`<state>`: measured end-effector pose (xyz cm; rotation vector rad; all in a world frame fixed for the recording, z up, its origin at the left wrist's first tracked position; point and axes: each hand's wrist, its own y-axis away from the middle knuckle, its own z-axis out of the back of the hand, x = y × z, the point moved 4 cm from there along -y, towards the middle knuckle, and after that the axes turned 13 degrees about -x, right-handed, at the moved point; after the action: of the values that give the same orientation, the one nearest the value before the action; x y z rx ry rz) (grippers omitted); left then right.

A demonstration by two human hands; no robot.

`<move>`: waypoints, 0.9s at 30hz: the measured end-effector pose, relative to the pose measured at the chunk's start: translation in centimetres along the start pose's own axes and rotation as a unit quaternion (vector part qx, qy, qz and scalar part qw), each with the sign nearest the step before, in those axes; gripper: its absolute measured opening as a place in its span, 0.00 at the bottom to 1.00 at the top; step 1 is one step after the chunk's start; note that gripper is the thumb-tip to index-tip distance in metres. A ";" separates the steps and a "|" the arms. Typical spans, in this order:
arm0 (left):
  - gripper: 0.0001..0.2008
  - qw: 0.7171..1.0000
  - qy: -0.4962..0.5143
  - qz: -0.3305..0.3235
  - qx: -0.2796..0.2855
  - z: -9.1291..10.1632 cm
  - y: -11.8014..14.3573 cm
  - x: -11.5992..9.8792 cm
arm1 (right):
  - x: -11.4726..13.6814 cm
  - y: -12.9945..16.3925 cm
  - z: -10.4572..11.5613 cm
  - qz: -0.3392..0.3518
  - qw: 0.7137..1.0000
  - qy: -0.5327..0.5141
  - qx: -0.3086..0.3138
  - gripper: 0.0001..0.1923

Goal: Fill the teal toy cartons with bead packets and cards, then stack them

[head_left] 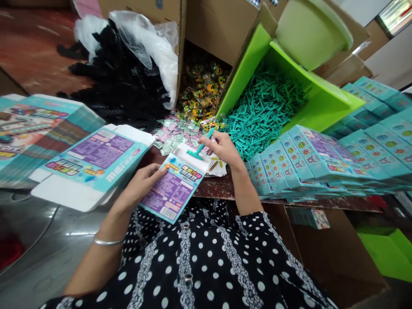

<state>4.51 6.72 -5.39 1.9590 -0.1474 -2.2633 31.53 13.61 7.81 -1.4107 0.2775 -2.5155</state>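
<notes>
My left hand [146, 182] grips a small teal-and-purple cardboard box [170, 193] by its left edge, thumb on the printed panel. The box is tilted, with its white end flap open toward the far side. Pinched in the fingers of my right hand [223, 148] is a small teal plastic T-shaped stick [201, 148], its crosspiece over the box's open end. Beneath and beyond it, small pink and pale green packets [175, 131] are scattered on the table. White printed cards [216, 166] lie partly hidden under my right hand.
Flat box blanks [93, 159] are stacked on the left. Black pouches [125, 81] spill from a plastic bag behind. A carton holds orange-and-green packets [201, 90]. Teal sticks [260, 107] fill a lime-green bin [318, 92]. Filled-out boxes [315, 154] stand in rows on the right.
</notes>
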 end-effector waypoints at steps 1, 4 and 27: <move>0.40 1.000 0.009 0.000 0.002 -0.2 0.1 -0.2 | 0.6 0.4 -1.0 0.008 1.000 0.008 0.015 0.14; 0.40 0.999 0.041 0.003 0.007 -0.5 0.8 -0.5 | 1.7 1.4 -3.9 0.041 0.996 0.022 0.071 0.07; 0.35 0.991 0.111 -0.006 -0.080 1.1 -0.9 5.4 | -7.2 -16.0 -3.6 0.102 0.824 0.550 0.088 0.23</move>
<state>2.66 6.64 -10.69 2.1104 0.0678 -1.9751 30.21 31.13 4.65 0.2702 0.3359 -2.7485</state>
